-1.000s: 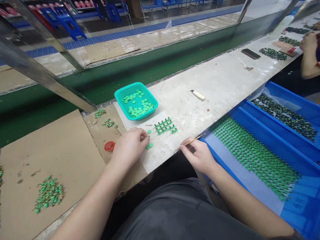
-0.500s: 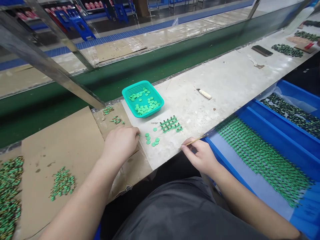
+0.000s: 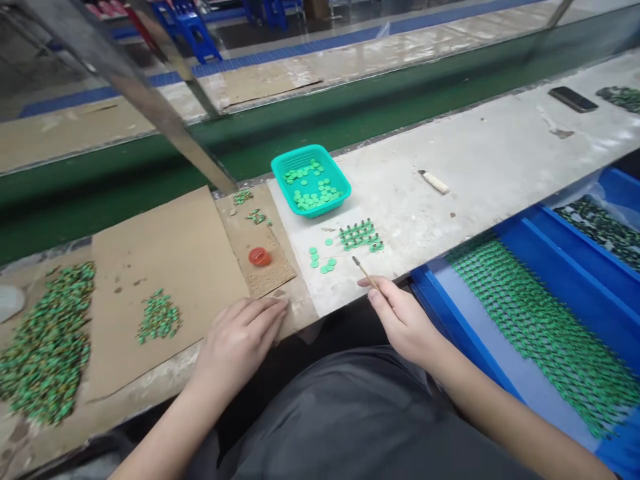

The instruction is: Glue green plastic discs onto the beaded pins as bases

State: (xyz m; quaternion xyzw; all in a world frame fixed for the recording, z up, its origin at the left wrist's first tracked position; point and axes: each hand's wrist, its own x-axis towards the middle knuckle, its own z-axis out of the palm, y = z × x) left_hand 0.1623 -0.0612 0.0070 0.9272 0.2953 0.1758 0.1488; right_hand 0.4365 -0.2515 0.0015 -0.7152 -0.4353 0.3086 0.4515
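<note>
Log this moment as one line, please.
right grip: holds thin stick; left grip: near red dish, hold unclear; loose green discs: left of dark-topped discs; teal basket: holds more discs

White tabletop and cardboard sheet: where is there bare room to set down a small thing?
The white tabletop is bare, small marks aside, between the white-handled blade and the dark phone. The cardboard sheet is free beyond its small green pile, except stains. Crowded: before the teal basket, with loose green discs, rows of pieces, and a handheld stick.
</note>
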